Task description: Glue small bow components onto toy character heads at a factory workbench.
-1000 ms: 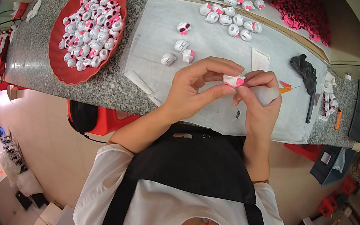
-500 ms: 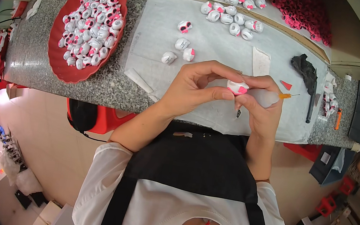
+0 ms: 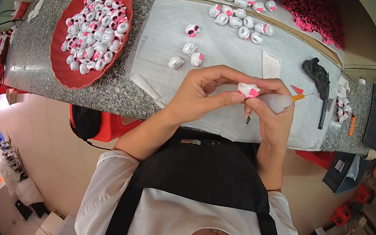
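Observation:
Between the fingertips of both hands is a small white toy head point(image 3: 248, 90) with a pink bow on it. My left hand point(image 3: 201, 88) pinches it from the left with thumb and fingers. From the other side, my right hand point(image 3: 271, 122) presses thumb and fingers on it. A translucent squeeze bottle point(image 3: 277, 102) is also tucked in my right hand, its orange needle tip point(image 3: 298, 97) pointing right. Below the fingers pokes a small dark tip that I cannot make out. On the white paper sheet point(image 3: 162, 27) beyond lie a few similar heads point(image 3: 189, 48).
A red scalloped bowl point(image 3: 58, 51) full of white heads stands at left. More heads point(image 3: 235, 21) and a pink heap of small parts point(image 3: 303, 13) lie at the back. To the right are a crumpled black rag point(image 3: 317, 71), a black rod point(image 3: 323, 110) and an orange pen point(image 3: 352, 125).
The toy head has tilted slightly, and its pink bow sits a little higher. The needle tip has risen slightly with my right hand. Both hands keep their hold.

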`<control>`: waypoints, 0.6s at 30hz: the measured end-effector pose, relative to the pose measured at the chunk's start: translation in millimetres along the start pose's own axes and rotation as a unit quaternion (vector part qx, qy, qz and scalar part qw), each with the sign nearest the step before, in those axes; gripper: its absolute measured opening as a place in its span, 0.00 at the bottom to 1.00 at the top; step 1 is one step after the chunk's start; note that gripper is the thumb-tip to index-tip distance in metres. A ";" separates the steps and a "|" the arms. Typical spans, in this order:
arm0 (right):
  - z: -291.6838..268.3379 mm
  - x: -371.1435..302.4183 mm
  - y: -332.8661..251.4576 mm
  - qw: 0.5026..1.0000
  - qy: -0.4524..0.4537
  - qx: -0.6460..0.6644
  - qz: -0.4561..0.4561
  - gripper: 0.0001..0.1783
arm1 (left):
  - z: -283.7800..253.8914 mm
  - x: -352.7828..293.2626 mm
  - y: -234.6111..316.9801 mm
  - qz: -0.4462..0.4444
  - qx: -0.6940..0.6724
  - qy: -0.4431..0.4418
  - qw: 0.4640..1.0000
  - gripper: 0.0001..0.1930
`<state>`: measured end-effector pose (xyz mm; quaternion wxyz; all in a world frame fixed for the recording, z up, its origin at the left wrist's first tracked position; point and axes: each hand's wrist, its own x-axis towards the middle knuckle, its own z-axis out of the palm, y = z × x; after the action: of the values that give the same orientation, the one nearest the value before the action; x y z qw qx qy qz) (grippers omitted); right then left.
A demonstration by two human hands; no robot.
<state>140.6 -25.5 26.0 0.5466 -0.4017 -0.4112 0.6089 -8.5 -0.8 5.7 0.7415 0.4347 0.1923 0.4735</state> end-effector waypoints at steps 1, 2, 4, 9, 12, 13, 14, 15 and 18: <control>0.1 0.0 -0.5 1.000 0.000 -0.005 -0.002 0.12 | 0.2 0.4 -1.1 0.025 0.028 0.000 0.999 0.13; -0.8 -0.5 -0.1 1.000 0.000 -0.006 -0.002 0.12 | 0.2 0.6 -1.8 0.049 0.056 -0.001 0.997 0.13; -2.8 -1.8 1.5 1.000 -0.002 -0.028 0.003 0.13 | -0.3 -0.3 -2.0 0.058 0.081 -0.002 0.995 0.13; -2.3 -0.2 3.2 1.000 0.005 -0.018 0.002 0.13 | 0.6 -1.6 -2.2 0.058 0.113 0.008 0.992 0.14; -4.0 0.2 1.9 1.000 0.008 -0.013 0.021 0.12 | 3.3 0.5 -3.7 0.028 0.034 0.024 0.999 0.14; -4.0 0.0 1.0 0.999 0.007 -0.009 0.032 0.12 | 4.4 1.1 -3.3 0.042 0.026 0.018 0.999 0.14; -4.2 -0.2 0.9 0.999 0.007 -0.010 0.032 0.12 | 4.8 1.4 -2.9 0.055 0.018 0.013 0.998 0.13; -4.4 -0.3 1.3 1.000 -0.004 -0.005 0.031 0.13 | 3.7 1.3 -3.0 0.055 0.018 0.013 0.998 0.13; -3.8 0.9 2.6 0.999 -0.017 0.007 0.028 0.13 | -1.6 1.1 -5.1 0.039 0.011 0.001 0.999 0.13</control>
<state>143.2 -24.5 22.2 0.5252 -0.3988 -0.4045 0.6337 -6.4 0.0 0.8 0.7171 0.4496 0.1813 0.5008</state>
